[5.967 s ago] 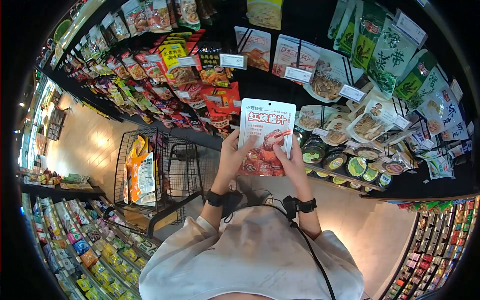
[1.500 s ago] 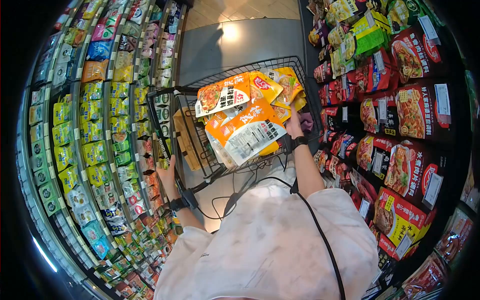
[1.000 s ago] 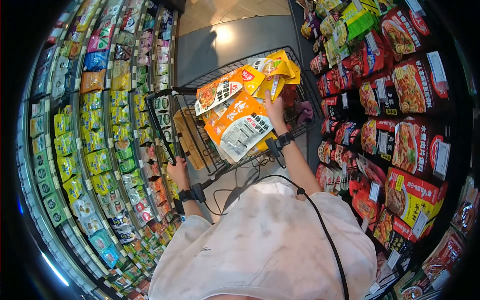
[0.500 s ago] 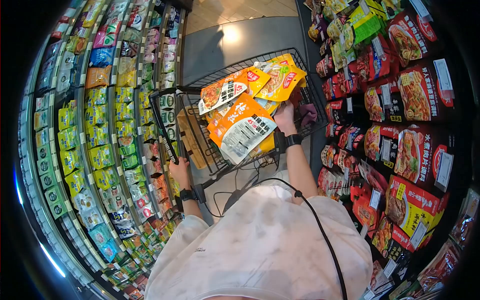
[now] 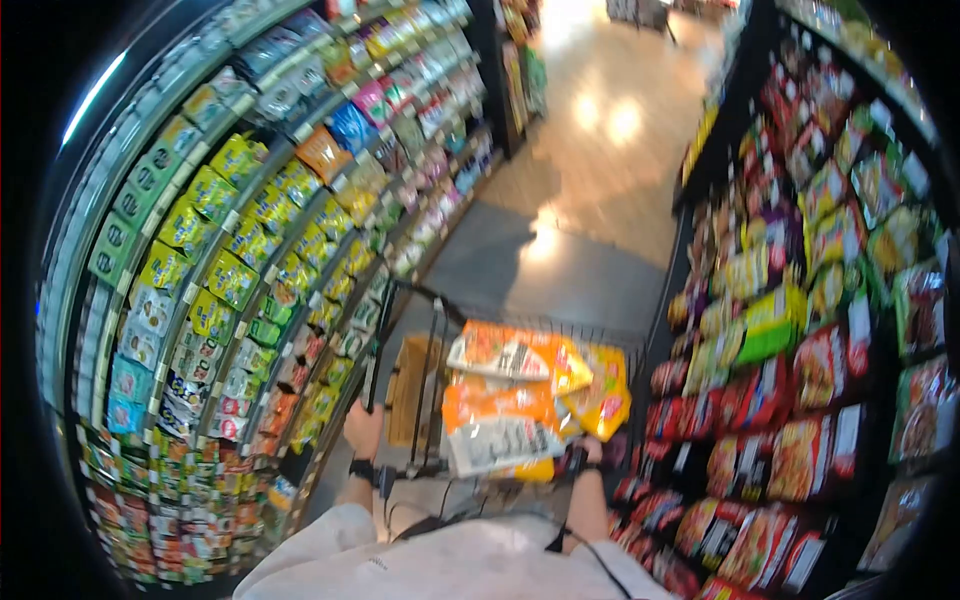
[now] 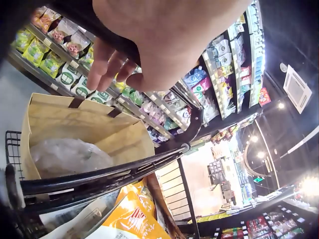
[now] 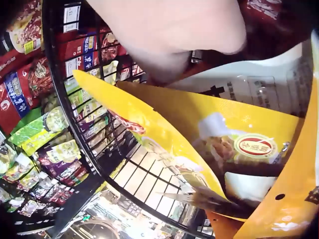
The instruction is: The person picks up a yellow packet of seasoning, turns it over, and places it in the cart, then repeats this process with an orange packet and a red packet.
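At the cart's left end, my left hand (image 5: pixel 363 430) holds the black handle (image 5: pixel 376 350); in the left wrist view the fingers of that hand (image 6: pixel 164 40) curl over the bar. Orange-and-white packets (image 5: pixel 500 410) lie piled in the wire basket, with yellow packets (image 5: pixel 606 395) at their right. My right hand (image 5: pixel 590 452) is at the lower edge of the yellow ones. The right wrist view has this hand (image 7: pixel 174 25) above a standing yellow packet (image 7: pixel 199 112); its fingertips are hidden, so its hold cannot be told.
A brown paper bag (image 5: pixel 406 390) stands between handle and basket, a clear plastic bag (image 6: pixel 72 154) inside it. Shelves of small packets (image 5: pixel 235 280) rise on the left, and racks of red pouches (image 5: pixel 810 460) on the right. The floor (image 5: pixel 600 190) stretches ahead between them.
Earlier both hands held a white-and-red packet; now they are at the cart. Since half a second ago the head view has tilted up, and the cart sits lower in it.
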Motion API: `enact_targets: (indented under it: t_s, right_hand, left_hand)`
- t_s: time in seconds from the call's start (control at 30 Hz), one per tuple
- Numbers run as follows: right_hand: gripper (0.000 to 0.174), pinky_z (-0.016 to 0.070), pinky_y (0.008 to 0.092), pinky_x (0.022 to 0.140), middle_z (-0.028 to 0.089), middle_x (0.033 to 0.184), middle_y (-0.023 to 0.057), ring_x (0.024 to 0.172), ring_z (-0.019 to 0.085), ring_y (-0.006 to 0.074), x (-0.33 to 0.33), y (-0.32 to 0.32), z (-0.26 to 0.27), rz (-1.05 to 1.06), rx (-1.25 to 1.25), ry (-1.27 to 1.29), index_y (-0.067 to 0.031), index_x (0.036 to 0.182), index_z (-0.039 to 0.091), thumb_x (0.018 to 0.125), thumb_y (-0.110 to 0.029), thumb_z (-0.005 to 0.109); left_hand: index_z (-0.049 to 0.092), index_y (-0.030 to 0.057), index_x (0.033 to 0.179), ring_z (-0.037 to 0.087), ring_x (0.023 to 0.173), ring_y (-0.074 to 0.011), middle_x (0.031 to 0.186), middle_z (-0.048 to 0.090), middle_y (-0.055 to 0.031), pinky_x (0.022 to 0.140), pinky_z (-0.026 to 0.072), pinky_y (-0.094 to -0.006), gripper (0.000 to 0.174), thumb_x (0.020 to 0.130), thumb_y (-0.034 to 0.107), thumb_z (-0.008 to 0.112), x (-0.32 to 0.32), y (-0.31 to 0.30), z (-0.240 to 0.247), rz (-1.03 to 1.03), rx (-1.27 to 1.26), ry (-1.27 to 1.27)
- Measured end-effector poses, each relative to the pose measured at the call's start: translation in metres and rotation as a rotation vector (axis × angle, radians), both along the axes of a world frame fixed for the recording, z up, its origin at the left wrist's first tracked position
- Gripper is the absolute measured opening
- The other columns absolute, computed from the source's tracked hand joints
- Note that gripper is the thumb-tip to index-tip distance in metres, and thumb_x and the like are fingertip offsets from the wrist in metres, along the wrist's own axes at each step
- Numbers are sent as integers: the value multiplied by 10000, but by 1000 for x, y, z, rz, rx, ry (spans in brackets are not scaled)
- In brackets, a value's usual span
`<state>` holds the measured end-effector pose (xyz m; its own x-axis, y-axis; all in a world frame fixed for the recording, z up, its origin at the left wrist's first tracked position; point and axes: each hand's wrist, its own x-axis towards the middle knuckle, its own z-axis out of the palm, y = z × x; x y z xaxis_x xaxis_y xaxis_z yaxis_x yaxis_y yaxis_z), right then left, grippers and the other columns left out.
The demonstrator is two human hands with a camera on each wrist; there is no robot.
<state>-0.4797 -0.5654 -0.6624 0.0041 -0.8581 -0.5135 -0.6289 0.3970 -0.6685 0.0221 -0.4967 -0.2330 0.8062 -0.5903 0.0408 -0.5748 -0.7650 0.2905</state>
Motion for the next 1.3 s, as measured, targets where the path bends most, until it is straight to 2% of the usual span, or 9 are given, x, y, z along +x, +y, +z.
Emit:
enact_targets:
  t_s: [0.17,0.43,0.6,0.67,0.7,0.8,1.07,1.13,1.3]
  right_hand:
    - [731,444,400,1047,609,1313,228,1246,550,378,5,-18,65,47,-131,101,-26,1311,567,670,-296,790]
    - [524,516,402,861,693,1052,184,974,653,358,-8,-25,98,55,-247,163,-22,1149,629,691,-196,815]
    - [398,494,328,829,669,1064,101,908,613,203,29,-53,104,-1101,-92,-434,-10,1193,597,855,-179,723]
    - [384,506,361,776,653,1053,95,890,629,213,36,-45,159,-938,-382,-530,-40,1267,552,933,-215,628]
    - [390,461,361,941,645,1190,104,1100,589,212,39,-42,195,-902,-283,-415,-19,1283,557,941,-196,617]
    - [318,496,385,857,695,1101,101,986,635,239,30,-41,194,-702,-385,-146,8,1161,642,961,-231,580]
    - [245,473,331,668,681,792,25,747,606,130,69,11,306,-727,-522,-135,37,896,686,954,-159,552]
    - [223,505,372,725,722,822,174,747,674,232,59,26,287,-764,-551,-79,39,931,693,935,-165,604]
    - [213,494,316,800,716,980,72,876,659,179,55,82,369,-843,-583,-457,35,1050,665,1001,-144,561]
  left_hand:
    - [681,57,879,682,862,-419,856,712,-194,771,527,-513,277,809,325,690,12,0,-11,73,-37,220]
    - [692,61,869,687,855,-412,855,722,-179,772,531,-496,268,813,323,691,14,-1,-9,67,-89,281]
    - [706,73,890,691,864,-398,837,726,-166,775,535,-480,280,816,343,690,19,-3,-17,75,-94,382]
    - [708,73,901,690,876,-399,845,727,-166,778,535,-478,291,818,351,687,17,-2,-8,68,-79,375]
    - [707,72,906,689,885,-402,855,727,-169,780,534,-479,297,820,354,684,15,-2,-5,60,-69,347]
    - [704,67,932,676,929,-420,917,723,-189,797,526,-492,321,822,368,675,13,-5,3,42,-40,324]
    - [668,27,913,663,908,-455,946,709,-224,776,518,-538,349,853,369,633,34,-17,-29,-148,-109,281]
    - [647,27,921,667,887,-457,936,713,-216,758,519,-545,356,865,377,624,34,-21,-26,-179,-113,279]
    - [596,85,1163,670,981,-407,1030,719,-159,819,510,-509,433,887,420,615,27,-37,-4,-234,-51,255]
